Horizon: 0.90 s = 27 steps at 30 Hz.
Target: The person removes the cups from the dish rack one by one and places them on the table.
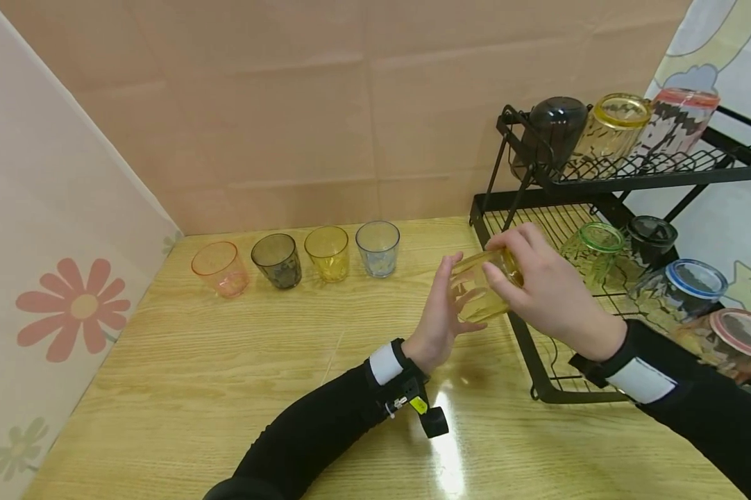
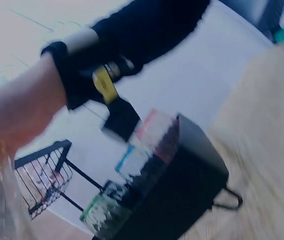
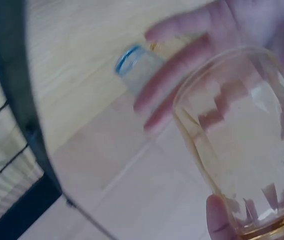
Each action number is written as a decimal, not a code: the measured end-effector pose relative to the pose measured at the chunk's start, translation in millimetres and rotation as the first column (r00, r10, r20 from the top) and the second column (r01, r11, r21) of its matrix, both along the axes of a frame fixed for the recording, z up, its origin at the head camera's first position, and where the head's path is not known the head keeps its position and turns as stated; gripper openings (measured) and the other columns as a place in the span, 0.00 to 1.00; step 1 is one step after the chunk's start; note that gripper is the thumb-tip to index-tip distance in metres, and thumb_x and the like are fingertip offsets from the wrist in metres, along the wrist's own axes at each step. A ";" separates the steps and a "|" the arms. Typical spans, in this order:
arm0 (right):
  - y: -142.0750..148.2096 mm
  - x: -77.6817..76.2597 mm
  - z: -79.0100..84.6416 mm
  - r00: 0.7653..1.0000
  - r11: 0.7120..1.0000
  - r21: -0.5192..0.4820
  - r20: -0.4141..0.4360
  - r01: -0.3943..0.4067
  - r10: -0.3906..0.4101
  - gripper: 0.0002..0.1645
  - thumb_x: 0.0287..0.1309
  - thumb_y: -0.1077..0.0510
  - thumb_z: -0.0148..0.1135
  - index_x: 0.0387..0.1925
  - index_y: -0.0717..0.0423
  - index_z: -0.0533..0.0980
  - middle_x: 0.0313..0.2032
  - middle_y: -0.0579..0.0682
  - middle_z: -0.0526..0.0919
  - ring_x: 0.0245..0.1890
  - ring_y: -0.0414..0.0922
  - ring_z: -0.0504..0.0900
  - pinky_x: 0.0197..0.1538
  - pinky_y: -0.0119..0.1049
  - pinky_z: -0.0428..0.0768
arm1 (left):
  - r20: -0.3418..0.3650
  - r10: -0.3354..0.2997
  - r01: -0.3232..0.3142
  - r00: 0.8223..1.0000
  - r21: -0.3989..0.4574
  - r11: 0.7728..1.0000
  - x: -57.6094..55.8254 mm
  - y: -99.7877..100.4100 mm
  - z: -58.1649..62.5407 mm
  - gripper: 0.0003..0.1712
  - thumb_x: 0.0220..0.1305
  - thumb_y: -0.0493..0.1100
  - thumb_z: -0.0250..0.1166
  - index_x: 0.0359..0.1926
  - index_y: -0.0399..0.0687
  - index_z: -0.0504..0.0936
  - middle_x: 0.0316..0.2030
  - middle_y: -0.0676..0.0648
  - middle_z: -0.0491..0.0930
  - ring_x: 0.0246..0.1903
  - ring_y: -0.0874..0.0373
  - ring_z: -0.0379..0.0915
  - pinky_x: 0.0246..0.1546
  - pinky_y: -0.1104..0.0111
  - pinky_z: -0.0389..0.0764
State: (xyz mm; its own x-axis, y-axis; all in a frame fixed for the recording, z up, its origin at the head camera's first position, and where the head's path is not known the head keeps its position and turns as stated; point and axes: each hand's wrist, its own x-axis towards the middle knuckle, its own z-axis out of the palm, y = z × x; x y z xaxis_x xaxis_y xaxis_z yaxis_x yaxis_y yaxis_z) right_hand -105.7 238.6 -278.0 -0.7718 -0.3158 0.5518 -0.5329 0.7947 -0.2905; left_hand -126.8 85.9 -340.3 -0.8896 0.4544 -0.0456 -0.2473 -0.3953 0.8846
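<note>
A clear yellow glass (image 1: pixel 477 290) is held tilted above the table, left of the rack. My right hand (image 1: pixel 541 292) grips it near its base, thumb on the near side and fingers over the top. My left hand (image 1: pixel 434 323) is at the glass's other end, its fingers extended and spread beside the rim. In the right wrist view the left hand's straight fingers (image 3: pixel 174 70) lie behind the glass (image 3: pixel 247 135); whether they touch it I cannot tell. Only part of the left hand (image 2: pixel 11 120) shows in the blurred left wrist view.
On the table stand a pink glass (image 1: pixel 221 271), a dark grey glass (image 1: pixel 278 262), a yellow glass (image 1: pixel 327 255) and a pale blue glass (image 1: pixel 378 250), in a row. A black two-tier rack (image 1: pixel 581 397) at the right holds several upside-down glasses. Fabric walls border the table.
</note>
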 end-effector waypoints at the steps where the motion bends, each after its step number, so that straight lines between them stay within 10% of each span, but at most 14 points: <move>1: -3.5 -1.2 -2.1 1.000 1.000 -0.012 0.005 -0.010 0.010 0.16 0.60 0.61 0.58 0.48 0.64 0.72 0.42 0.56 0.69 0.25 0.42 0.65 0.24 0.36 0.68 | 0.035 0.021 -0.022 0.999 0.025 0.999 0.9 -0.8 1.5 0.37 0.68 0.71 0.41 0.72 0.63 0.57 0.68 0.39 0.58 0.64 0.39 0.59 0.51 0.39 0.70; 7: -17.9 -7.5 -13.0 0.999 0.997 -0.064 0.012 -0.051 0.052 0.16 0.64 0.60 0.55 0.49 0.66 0.70 0.44 0.58 0.68 0.27 0.43 0.65 0.24 0.36 0.67 | 0.128 0.105 -0.118 0.986 0.098 0.988 1.0 -8.9 4.9 0.37 0.66 0.73 0.44 0.67 0.60 0.62 0.55 0.39 0.70 0.49 0.44 0.72 0.43 0.50 0.78; 17: -23.8 -9.9 -22.9 0.959 0.965 0.014 0.112 -0.263 0.260 0.24 0.64 0.56 0.60 0.57 0.63 0.68 0.55 0.57 0.70 0.46 0.51 0.76 0.43 0.47 0.79 | 0.060 0.100 -0.100 0.993 -0.002 0.995 -5.8 -42.6 -8.9 0.32 0.71 0.67 0.45 0.63 0.51 0.67 0.48 0.41 0.74 0.37 0.54 0.74 0.35 0.63 0.78; 27: -23.8 -0.8 -29.8 0.911 0.858 0.310 0.089 -0.410 0.403 0.39 0.68 0.35 0.50 0.66 0.59 0.66 0.62 0.56 0.71 0.50 0.50 0.79 0.44 0.44 0.81 | -0.147 0.008 -0.045 0.989 -0.251 0.967 -11.0 -97.0 -21.0 0.31 0.75 0.57 0.44 0.68 0.42 0.65 0.66 0.42 0.61 0.62 0.47 0.59 0.58 0.53 0.65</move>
State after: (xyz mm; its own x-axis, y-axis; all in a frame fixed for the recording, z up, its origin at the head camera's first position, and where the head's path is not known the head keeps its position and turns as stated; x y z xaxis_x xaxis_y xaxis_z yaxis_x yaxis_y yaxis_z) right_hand -106.5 214.8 -307.8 -0.5468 -0.7578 0.3560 -0.8252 0.5596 -0.0763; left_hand -137.7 -11.1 -361.3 -0.9069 0.4206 -0.0266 -0.1024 -0.1587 0.9820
